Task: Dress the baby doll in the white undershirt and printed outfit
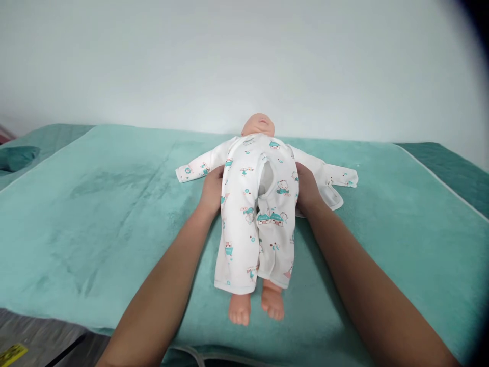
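A baby doll [259, 125] lies on its back, head away from me and bare feet [240, 309] towards me. It is dressed in white clothes with teal and orange prints. Its trousers [239, 229] have an opening at the crotch. Both sleeves of the white top [194, 167] stretch out sideways, and a loose flap [331, 198] of the top lies at the right. My left hand [213, 191] clasps the doll's left-of-view side, and my right hand [306, 187] clasps the opposite side. Most fingers of both hands are hidden behind the clothed body.
A teal padded cover [126, 224] spreads under the doll, with darker teal fabric [446, 168] at the back right. A white wall [214, 66] rises behind. At the lower left, the floor [34, 331] shows a yellow label [13, 353].
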`<state>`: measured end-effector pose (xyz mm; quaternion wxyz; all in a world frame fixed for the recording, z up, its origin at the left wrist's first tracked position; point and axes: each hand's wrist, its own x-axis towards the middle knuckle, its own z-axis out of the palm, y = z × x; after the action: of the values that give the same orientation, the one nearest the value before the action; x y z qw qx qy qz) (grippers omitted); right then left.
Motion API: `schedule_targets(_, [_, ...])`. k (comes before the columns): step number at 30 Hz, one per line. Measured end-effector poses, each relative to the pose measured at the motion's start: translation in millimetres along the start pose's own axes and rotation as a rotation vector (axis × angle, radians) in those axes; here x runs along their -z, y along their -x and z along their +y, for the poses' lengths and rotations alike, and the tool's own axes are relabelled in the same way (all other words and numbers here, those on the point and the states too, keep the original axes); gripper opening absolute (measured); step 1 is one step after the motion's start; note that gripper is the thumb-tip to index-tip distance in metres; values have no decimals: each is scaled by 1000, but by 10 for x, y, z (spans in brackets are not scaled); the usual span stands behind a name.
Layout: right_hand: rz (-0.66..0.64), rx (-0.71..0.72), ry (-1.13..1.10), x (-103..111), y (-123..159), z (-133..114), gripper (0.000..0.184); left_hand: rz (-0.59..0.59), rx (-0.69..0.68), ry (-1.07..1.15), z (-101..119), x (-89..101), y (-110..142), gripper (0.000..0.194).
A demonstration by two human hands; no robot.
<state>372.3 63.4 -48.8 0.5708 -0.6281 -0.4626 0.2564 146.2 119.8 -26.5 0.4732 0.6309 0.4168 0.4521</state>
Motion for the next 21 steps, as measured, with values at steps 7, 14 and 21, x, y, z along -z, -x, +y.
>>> schedule_targets(7, [0, 71, 309, 100, 453, -148, 35, -81, -358, -540, -208, 196, 298, 30])
schedule_targets(14, [-211, 339, 532, 202, 1025, -100, 23, -311, -594, -801, -195, 319, 687, 29])
schedule_targets(21, [-308, 540, 476, 72, 894, -99, 46, -346, -657, -862, -142, 227, 726, 25])
